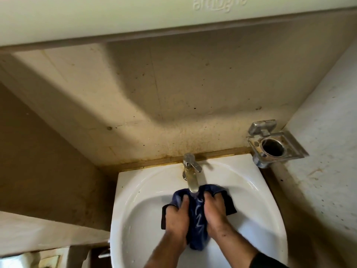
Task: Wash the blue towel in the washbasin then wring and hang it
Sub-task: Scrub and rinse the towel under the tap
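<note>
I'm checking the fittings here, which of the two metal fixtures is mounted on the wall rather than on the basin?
The holder, fixed to the wall right of the basin; the tap stands on the basin's rear rim.

A stained beige wall (173, 93) is seen, shadowed beneath a white cabinet (116, 14). A tarnished metal holder (274, 144) is mounted at the right corner, beside a speckled white side wall (328, 132).
</note>
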